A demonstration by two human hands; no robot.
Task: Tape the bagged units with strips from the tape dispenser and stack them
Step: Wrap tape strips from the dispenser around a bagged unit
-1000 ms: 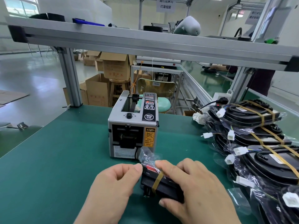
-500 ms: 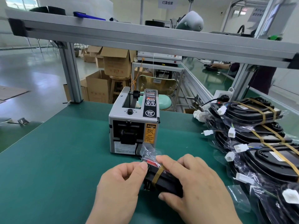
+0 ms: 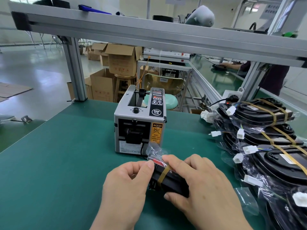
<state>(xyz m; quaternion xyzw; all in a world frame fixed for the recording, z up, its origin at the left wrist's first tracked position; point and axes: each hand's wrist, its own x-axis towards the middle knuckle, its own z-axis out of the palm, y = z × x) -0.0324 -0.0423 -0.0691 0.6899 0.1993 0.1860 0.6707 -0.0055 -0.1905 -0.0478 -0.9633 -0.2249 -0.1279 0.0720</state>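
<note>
— Hardly anything has shifted since a second ago: both hands stay on the bagged unit, just in front of the tape dispenser.

— How is the left hand set?

— Its fingers are curled in. The thumb tip is against the end of the unit nearest the dispenser, pinching the bag there.

— And the right hand?

— It is wrapped round the unit. The forefinger lies along the top toward the dispenser, the thumb is on the near side, and the other fingers curl over the far side.

— Is any tape on it?

— One tan tape strip crosses the black body between the two hands, over the top and down the near face.

— What about the bag itself?

— Its loose clear end sticks up at the dispenser's front right corner, below the orange caution label. Whether it touches the casing I cannot tell.

— Where are the finished ones?

— To the right of the dispenser and well apart from it is a stack of taped units. They are black, in clear bags, each crossed by tan strips. Their white connectors poke out on the side facing the dispenser.

— What is underneath?

— A green mat, with the dispenser standing on it. Whether the held unit rests on the mat or sits just above it I cannot tell.
</note>
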